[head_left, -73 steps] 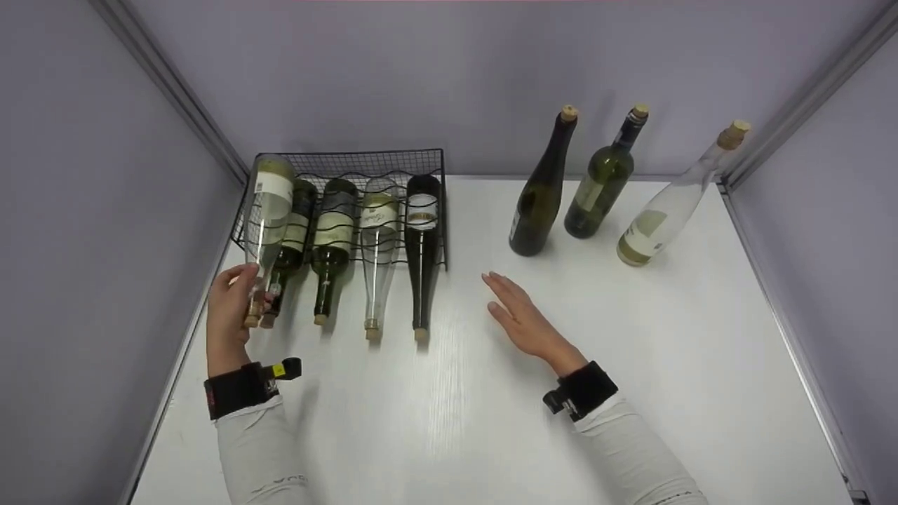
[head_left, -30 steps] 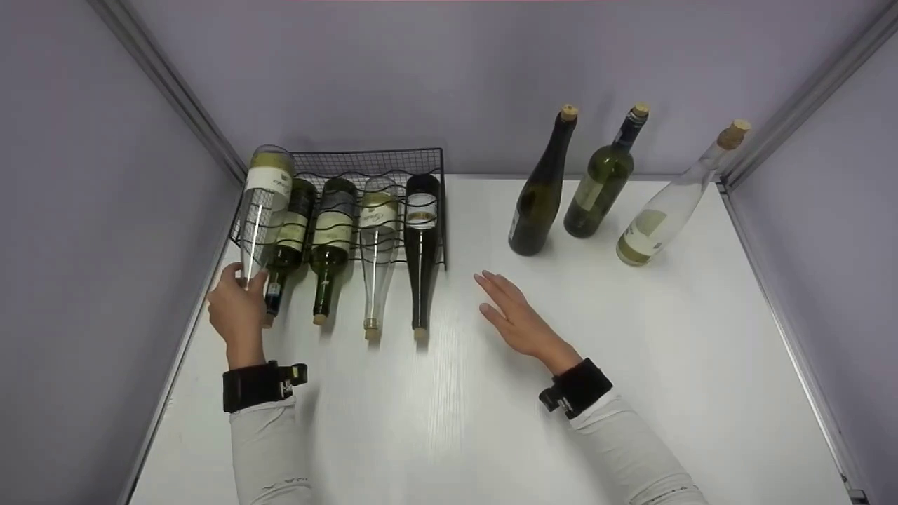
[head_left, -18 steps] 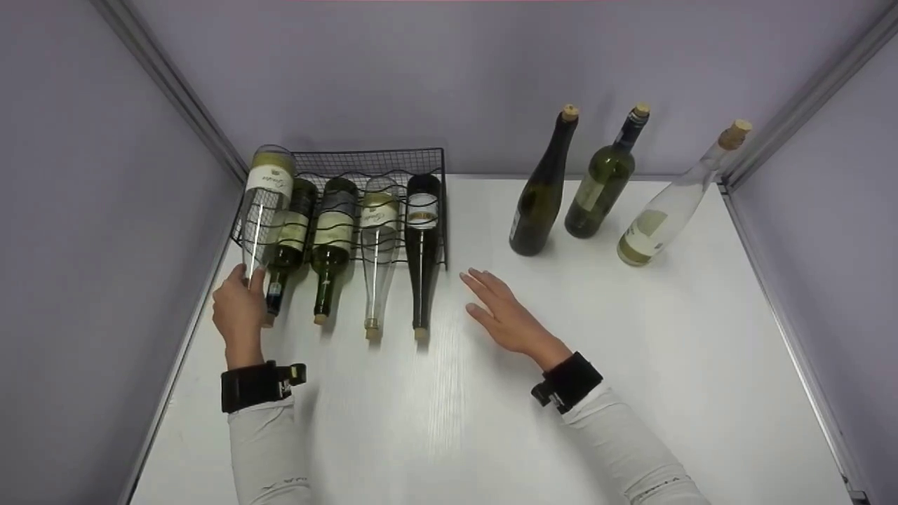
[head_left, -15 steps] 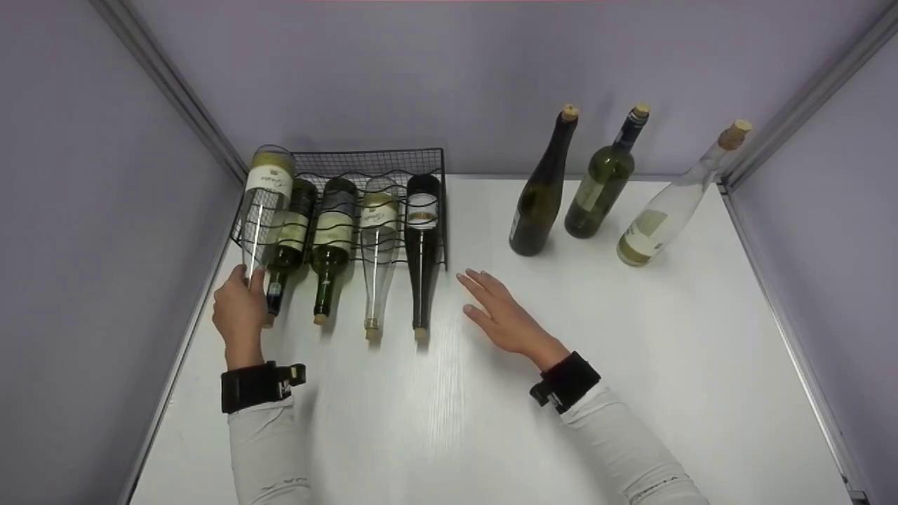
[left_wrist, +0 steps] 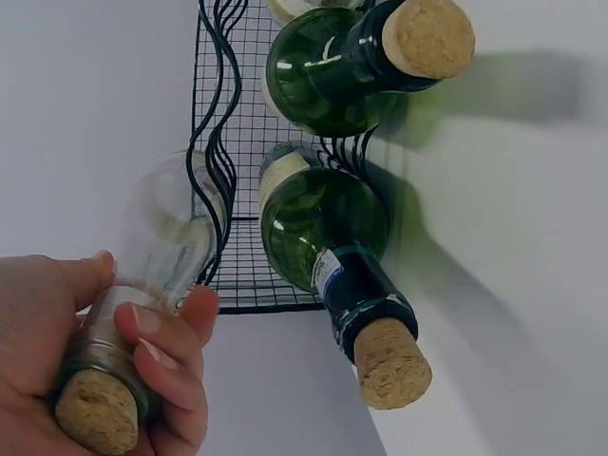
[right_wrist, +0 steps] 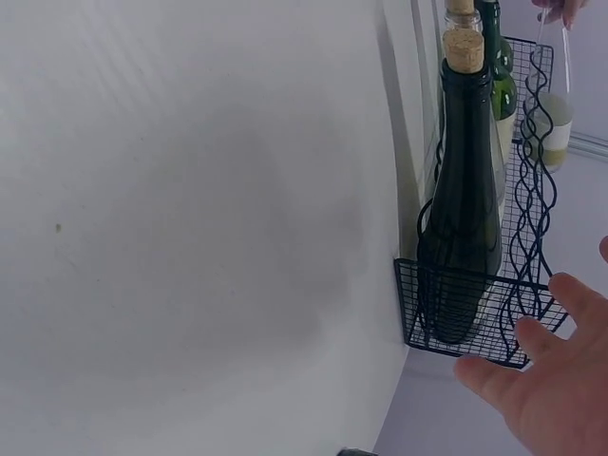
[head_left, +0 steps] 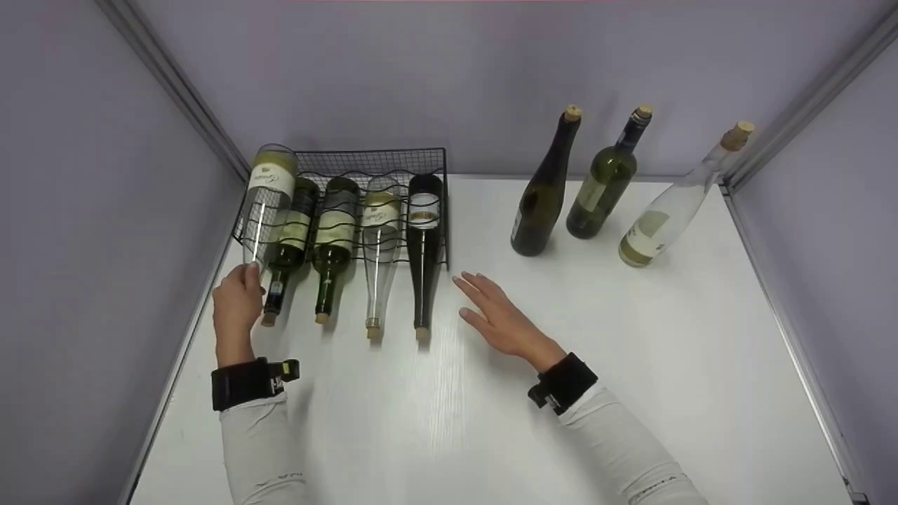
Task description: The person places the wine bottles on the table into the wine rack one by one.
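Observation:
My left hand (head_left: pixel 237 301) grips a clear corked wine bottle (head_left: pixel 270 186) by its neck. That bottle lies at the left end of the black wire rack (head_left: pixel 446 210), higher than the green bottle (head_left: pixel 280 263) beside it, base toward the back wall. In the left wrist view, fingers curl round the neck just behind the cork (left_wrist: pixel 97 412). My right hand (head_left: pixel 501 322) hovers over the table with straight, spread fingers, holding nothing. It is nearest the dark bottle (head_left: pixel 423 259) at the rack's right end.
Another green bottle (head_left: pixel 333 238) and a second clear bottle (head_left: pixel 381 238) lie in the rack, necks toward me. At the back right of the white table (head_left: pixel 435 421) stand a dark bottle (head_left: pixel 540 203), a green one (head_left: pixel 600 189) and a clear one (head_left: pixel 659 228). Walls enclose the back and sides.
The clear bottle has shifted slightly toward the back wall, turning so its label faces up. My left hand now covers its cork in the head view. My right hand has drifted left toward the rack.

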`<state>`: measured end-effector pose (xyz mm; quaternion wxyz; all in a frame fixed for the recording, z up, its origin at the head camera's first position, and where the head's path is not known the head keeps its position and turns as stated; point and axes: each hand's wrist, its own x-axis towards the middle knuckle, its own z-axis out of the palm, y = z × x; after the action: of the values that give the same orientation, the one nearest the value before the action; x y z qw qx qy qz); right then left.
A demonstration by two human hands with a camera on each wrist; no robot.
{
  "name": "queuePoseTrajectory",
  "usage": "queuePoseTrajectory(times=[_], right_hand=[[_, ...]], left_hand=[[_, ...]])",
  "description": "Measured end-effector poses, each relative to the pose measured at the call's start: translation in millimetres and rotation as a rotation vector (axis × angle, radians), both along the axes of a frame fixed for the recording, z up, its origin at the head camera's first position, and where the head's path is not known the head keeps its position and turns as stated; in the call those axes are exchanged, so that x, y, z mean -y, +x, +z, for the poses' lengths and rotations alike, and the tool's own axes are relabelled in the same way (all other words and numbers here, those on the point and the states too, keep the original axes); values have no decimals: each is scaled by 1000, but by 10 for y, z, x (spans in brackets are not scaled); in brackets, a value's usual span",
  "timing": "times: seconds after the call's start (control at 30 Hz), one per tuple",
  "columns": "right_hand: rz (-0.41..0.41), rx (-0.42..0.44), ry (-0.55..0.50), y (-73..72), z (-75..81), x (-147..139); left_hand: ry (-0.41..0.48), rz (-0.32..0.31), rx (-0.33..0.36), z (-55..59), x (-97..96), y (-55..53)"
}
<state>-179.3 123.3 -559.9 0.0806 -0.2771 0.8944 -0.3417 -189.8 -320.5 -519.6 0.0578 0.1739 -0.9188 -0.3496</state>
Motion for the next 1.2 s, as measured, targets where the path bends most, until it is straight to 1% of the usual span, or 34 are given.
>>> queuePoseTrajectory(times=[0.07, 0.23, 0.37, 0.43, 0.5, 0.6, 0.67, 0.8, 0.9, 1.0, 1.1, 1.2], right_hand=[[-1, 5, -2, 6, -4, 0], [1, 10, -4, 16, -22, -3], [0, 6, -13, 22, -35, -9], [-1, 6, -17, 26, -34, -12], [-3, 11, -19, 29, -31, -15], [-5, 16, -15, 31, -34, -22], [-6, 17, -12, 28, -38, -25], [-9, 18, -10, 28, -43, -31], [-9, 14, -11, 33, -42, -37], [-10, 9, -12, 38, -44, -49], [-13, 4, -11, 40, -52, -63], [-19, 12, -11, 42, -61, -78]], left_hand=[[-17, 0, 22, 10, 13, -2], [-53, 42, 83, 27, 14, -7], [-72, 85, 84, 15, -2, -23], [-81, 116, 53, 3, -15, -33], [-84, 145, 2, -3, -29, -39], [-88, 171, -55, -5, -45, -48], [-91, 172, -64, -3, -50, -53], [-107, 170, -52, -5, -71, -72], [-127, 170, -70, 0, -116, -75], [-167, 172, -118, 7, -173, -76], [-205, 184, -186, 13, -224, -84], [-223, 195, -251, 16, -264, -96]])
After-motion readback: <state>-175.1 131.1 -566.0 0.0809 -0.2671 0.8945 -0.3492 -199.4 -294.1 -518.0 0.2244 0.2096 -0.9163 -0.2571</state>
